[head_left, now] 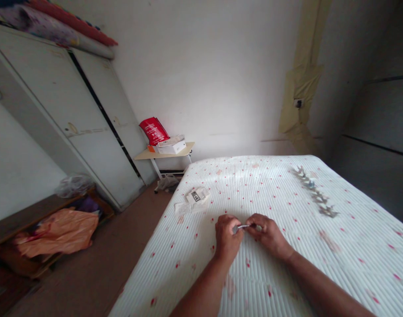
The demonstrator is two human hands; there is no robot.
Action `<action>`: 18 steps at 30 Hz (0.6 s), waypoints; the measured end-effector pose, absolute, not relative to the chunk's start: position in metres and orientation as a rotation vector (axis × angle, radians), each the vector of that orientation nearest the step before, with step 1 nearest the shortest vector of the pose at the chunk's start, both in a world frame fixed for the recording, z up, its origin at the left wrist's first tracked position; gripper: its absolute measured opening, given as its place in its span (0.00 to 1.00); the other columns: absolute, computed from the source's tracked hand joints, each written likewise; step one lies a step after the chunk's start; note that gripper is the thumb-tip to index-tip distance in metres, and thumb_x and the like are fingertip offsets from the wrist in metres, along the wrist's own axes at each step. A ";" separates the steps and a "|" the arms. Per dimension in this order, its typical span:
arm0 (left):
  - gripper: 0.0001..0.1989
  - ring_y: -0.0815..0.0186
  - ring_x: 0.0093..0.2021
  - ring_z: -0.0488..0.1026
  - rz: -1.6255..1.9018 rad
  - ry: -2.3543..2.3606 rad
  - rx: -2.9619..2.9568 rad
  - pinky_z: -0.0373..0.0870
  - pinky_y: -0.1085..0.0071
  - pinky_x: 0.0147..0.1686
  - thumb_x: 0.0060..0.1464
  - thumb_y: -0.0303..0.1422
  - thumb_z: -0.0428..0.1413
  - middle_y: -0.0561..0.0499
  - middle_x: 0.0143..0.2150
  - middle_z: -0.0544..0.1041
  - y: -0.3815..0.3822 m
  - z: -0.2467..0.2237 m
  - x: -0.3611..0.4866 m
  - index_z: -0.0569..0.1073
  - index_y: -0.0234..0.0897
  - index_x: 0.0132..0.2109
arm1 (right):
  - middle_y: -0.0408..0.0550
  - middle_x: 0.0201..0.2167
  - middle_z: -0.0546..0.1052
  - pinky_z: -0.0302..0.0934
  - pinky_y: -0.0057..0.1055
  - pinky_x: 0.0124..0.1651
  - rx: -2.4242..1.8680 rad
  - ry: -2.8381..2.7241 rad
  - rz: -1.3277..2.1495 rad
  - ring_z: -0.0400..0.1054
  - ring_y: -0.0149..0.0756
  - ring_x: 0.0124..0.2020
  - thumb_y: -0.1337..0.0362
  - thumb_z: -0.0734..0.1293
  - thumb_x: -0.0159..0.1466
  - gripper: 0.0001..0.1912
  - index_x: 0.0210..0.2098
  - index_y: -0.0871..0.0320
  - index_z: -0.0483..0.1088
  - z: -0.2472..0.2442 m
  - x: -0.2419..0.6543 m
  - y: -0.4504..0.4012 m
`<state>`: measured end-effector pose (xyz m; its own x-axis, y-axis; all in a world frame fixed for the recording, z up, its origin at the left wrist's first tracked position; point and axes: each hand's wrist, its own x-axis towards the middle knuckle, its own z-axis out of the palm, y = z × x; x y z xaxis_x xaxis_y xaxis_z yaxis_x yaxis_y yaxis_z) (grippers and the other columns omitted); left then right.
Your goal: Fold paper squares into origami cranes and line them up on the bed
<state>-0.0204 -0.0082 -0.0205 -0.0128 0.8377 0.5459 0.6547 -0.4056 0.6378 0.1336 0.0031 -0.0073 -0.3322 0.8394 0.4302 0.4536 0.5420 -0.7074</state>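
Near the middle of the bed, my left hand (228,233) and my right hand (267,233) face each other with fingers pinched. Between them they hold a small folded piece of paper (241,226), narrow and greyish white, one end at each hand's fingertips. Much of it is hidden by the fingers. Ahead and to the left lie printed paper sheets (197,196), some with dark print. Off to the right, several folded paper figures (320,198), shaped like small birds, form a slanting row.
A white ribbed mattress (254,185) with red specks spans the space under my hands. Beyond its far left corner a small table (185,149) bears a red bag (154,130) and a white box (171,147). A wardrobe (89,105) stands left, near an orange plastic bag (61,233).
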 end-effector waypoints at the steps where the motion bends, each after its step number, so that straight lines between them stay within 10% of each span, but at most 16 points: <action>1: 0.08 0.65 0.37 0.68 1.398 1.577 2.061 0.63 0.68 0.41 0.40 0.20 0.54 0.52 0.30 0.73 -0.008 -0.020 -0.021 0.72 0.37 0.27 | 0.45 0.26 0.72 0.56 0.30 0.36 -1.023 -2.013 0.508 0.66 0.33 0.30 0.64 0.62 0.59 0.06 0.28 0.57 0.68 -0.007 0.134 0.003; 11: 0.06 0.65 0.39 0.64 1.253 1.553 2.283 0.61 0.67 0.44 0.43 0.21 0.55 0.52 0.32 0.70 -0.014 -0.011 -0.023 0.69 0.37 0.25 | 0.44 0.22 0.69 0.49 0.34 0.38 -0.999 -2.317 -0.252 0.60 0.34 0.28 0.69 0.62 0.61 0.10 0.23 0.58 0.67 0.001 0.130 -0.008; 18: 0.07 0.66 0.38 0.63 1.044 1.538 2.424 0.59 0.69 0.39 0.41 0.21 0.55 0.53 0.31 0.70 -0.014 -0.020 -0.027 0.69 0.37 0.25 | 0.44 0.25 0.71 0.52 0.32 0.39 -1.064 -2.379 -0.068 0.63 0.34 0.30 0.68 0.63 0.60 0.07 0.26 0.58 0.68 -0.013 0.133 -0.009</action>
<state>-0.0269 -0.0136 -0.0202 0.2607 0.8273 0.4975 0.7676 -0.4902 0.4129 0.1333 -0.0094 -0.0135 -0.5505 0.6797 0.4847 0.7063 0.6887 -0.1637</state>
